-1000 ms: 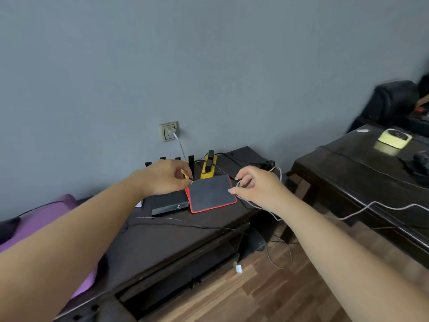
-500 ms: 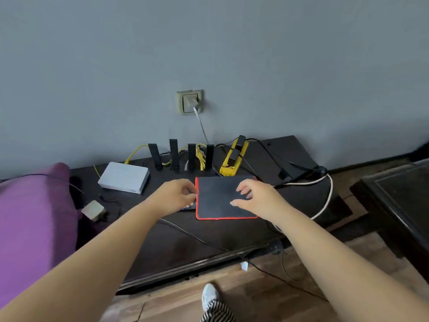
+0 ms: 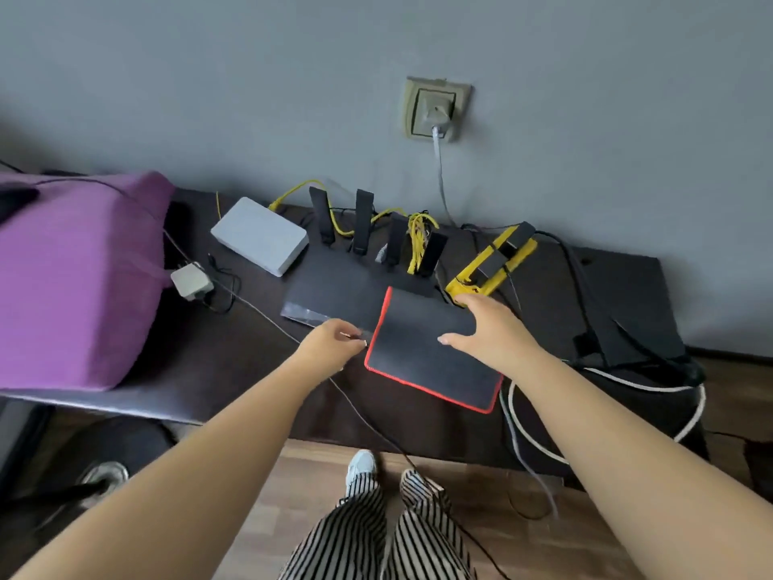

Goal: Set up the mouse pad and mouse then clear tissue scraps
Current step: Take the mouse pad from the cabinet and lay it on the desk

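Observation:
A black mouse pad [image 3: 426, 370] with a red border lies tilted on the low dark table [image 3: 234, 362], its far edge overlapping a black router [image 3: 334, 286]. My left hand [image 3: 334, 343] is pinched on the pad's left edge near its front corner. My right hand [image 3: 487, 328] rests palm down on the pad's far right part, fingers spread and thumb pointing left. I see no mouse and no tissue scraps.
Behind the pad stand the router's antennas with yellow cables, a white box [image 3: 259, 236] and a yellow power strip [image 3: 493, 261]. A purple cushion [image 3: 75, 278] fills the table's left end. A thick white cable [image 3: 627, 387] loops at the right. A wall socket [image 3: 437, 108] sits above.
The view has swung left and tipped down, so the table now appears closer. Both hands stay at the pad, the right one now spread flat on its far right part.

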Demonstrator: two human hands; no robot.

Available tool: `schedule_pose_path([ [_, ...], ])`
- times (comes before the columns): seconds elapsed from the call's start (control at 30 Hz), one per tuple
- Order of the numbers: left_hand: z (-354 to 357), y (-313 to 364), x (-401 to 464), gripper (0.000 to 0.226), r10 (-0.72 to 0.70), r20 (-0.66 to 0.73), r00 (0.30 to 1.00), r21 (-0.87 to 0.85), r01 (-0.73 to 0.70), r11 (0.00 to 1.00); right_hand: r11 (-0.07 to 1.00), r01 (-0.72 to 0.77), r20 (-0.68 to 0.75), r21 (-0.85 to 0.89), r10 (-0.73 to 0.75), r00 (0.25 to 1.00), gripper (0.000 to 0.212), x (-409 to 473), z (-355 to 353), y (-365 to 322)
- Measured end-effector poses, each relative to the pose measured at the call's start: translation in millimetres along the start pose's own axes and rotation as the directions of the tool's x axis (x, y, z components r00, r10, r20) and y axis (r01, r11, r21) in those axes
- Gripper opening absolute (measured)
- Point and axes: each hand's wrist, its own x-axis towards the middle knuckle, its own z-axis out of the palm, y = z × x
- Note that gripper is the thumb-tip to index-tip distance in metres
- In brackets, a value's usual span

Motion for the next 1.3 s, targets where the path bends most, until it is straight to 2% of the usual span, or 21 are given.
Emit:
schedule_pose_path([
  [0.1,15,-14,-4,0.032,-0.155,-0.019,0.988,-0.232,0.146,0.962,0.993,0.083,0.084,-0.082,-0.076,0.994,0.078,22,8,-1],
  [0.2,34,-30,-10,0.033,-0.274,-0.024,0.961,-0.413,0.240,0.878,0.972,0.177,0.200,-0.157,-0.144,0.969,0.080,42,21,0],
  [0.4,59,-37,-8,0.027,-0.369,0.036,0.929,-0.640,0.305,0.705,0.956,0.199,0.220,-0.216,-0.151,0.964,0.088,71,33,13],
  [0.5,69,-43,-10,0.020,-0.396,0.074,0.915,-0.709,0.328,0.625,0.964,0.184,0.227,-0.190,-0.139,0.964,0.076,78,36,19],
  [0.63,73,-46,-11,0.019,-0.408,0.086,0.909,-0.741,0.332,0.584,0.992,0.125,0.276,0.013,-0.123,0.953,0.051,78,30,21],
  [0.8,73,-44,-7,0.029,-0.401,0.099,0.911,-0.805,0.310,0.506,0.983,0.082,0.392,0.164,-0.141,0.909,0.035,66,25,17],
  [0.87,73,-43,-7,0.029,-0.400,0.098,0.911,-0.834,0.295,0.467,0.964,0.019,0.410,0.266,-0.130,0.903,0.028,59,26,14],
  [0.97,74,-42,-14,0.042,-0.372,0.136,0.918,-0.808,0.320,0.494,0.883,-0.124,0.482,0.453,-0.126,0.867,0.022,47,28,9],
  [1.07,69,-37,-21,0.047,-0.241,0.225,0.944,-0.796,0.321,0.514,0.750,-0.234,0.523,0.619,-0.170,0.835,0.021,35,27,0],
  [1.17,55,-26,-33,0.026,-0.136,0.297,0.945,-0.835,0.326,0.442,0.634,-0.280,0.500,0.721,-0.195,0.844,0.018,27,23,-13],
  [1.23,45,-22,-40,0.022,-0.071,0.274,0.959,-0.870,0.278,0.406,0.572,-0.292,0.477,0.766,-0.201,0.856,0.016,23,19,-20],
  [1.3,35,-14,-49,0.027,0.036,0.193,0.981,-0.924,0.169,0.342,0.524,-0.294,0.443,0.800,-0.184,0.877,0.015,17,17,-26],
])
